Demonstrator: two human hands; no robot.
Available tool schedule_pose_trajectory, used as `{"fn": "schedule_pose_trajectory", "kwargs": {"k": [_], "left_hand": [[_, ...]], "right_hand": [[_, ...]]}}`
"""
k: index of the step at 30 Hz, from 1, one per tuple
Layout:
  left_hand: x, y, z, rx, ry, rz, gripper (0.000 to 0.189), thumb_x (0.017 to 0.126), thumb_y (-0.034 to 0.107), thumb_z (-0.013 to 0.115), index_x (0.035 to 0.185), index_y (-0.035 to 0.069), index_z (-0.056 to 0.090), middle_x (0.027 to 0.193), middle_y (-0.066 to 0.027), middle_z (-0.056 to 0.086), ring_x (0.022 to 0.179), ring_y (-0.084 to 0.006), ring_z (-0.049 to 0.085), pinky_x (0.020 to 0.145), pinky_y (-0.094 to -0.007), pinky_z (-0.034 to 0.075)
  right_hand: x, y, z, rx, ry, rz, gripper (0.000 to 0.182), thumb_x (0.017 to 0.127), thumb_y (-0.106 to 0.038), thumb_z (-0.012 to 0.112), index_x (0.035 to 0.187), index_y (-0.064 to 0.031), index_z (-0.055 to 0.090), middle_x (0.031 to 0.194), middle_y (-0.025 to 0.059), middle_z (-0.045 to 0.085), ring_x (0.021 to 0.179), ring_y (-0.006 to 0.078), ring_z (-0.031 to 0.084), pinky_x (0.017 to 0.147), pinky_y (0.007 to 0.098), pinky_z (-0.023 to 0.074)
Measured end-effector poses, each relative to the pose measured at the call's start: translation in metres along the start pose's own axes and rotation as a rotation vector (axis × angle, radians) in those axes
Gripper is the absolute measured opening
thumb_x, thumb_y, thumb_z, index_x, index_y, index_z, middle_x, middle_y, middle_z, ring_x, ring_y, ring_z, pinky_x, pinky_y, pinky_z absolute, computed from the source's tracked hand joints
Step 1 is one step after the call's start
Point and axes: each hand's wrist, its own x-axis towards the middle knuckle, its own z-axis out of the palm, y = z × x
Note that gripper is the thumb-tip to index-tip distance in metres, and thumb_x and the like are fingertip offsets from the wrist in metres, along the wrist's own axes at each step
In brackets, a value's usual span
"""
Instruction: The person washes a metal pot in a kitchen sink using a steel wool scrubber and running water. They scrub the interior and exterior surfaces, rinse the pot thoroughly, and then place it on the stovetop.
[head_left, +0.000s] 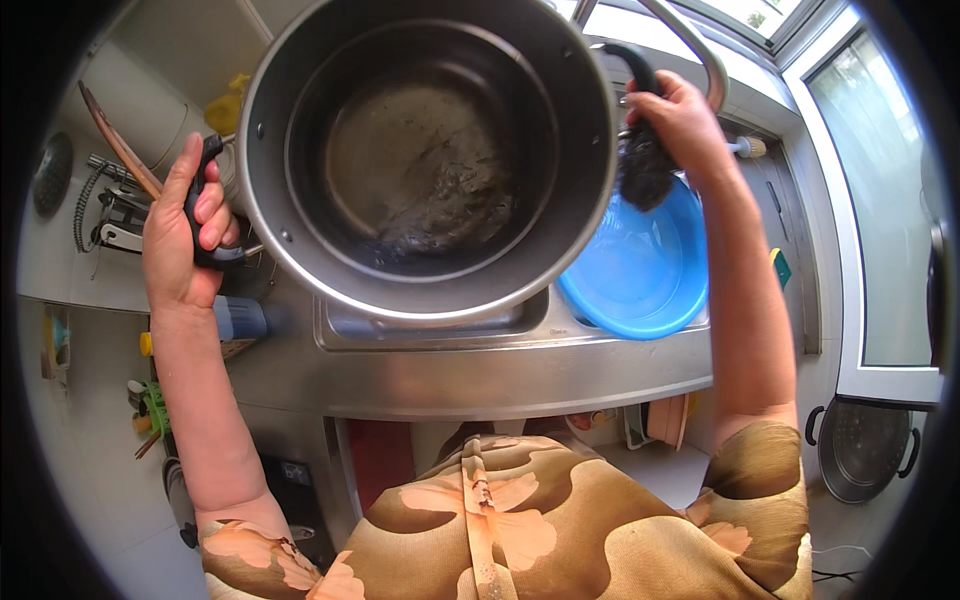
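A large dark metal pot (427, 165) is held up over the sink, its inside facing the camera, with some moving water at the bottom. My left hand (187, 217) grips its black side handle at the left. At the right, my right hand (671, 127) holds the other black handle, and a dark scouring pad (645, 171) hangs beneath its fingers. Partly under the pot's right side, a blue plastic basin (634, 270) with water stands in the sink. Part of the steel sink (442, 326) shows below the pot's rim.
A metal faucet (705, 56) arches behind my right hand. The steel counter (480, 375) runs along the front. At the right are a white brush (750, 147), a sponge (781, 268) and an open window frame (862, 225). Utensils (120, 217) hang at the left.
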Motion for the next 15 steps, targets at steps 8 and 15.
{"fn": "schedule_pose_trajectory", "kwargs": {"k": [8, 15], "left_hand": [[-0.025, -0.017, 0.108, 0.045, -0.128, 0.149, 0.020, 0.091, 0.023, 0.057, 0.077, 0.011, 0.051, 0.051, 0.0054, 0.040, 0.036, -0.0052, 0.035, 0.040, -0.0204, 0.027], [-0.048, -0.061, 0.201, 0.284, -0.201, 0.457, 0.017, 0.089, 0.013, 0.058, 0.076, 0.006, 0.050, 0.051, 0.0028, 0.039, 0.039, -0.0056, 0.035, 0.036, -0.0205, 0.027]], "right_hand": [[0.016, 0.025, -0.115, -0.108, -0.107, 0.078, 0.023, 0.078, -0.019, 0.070, 0.092, -0.0056, 0.057, 0.076, 0.0046, 0.063, 0.070, 0.0117, 0.062, 0.072, 0.0245, 0.0504], [0.033, 0.137, -0.162, -0.071, 0.081, 0.048, 0.025, 0.071, -0.014, 0.074, 0.089, -0.0048, 0.059, 0.080, 0.0029, 0.061, 0.074, 0.0115, 0.057, 0.074, 0.0263, 0.0458]]}}
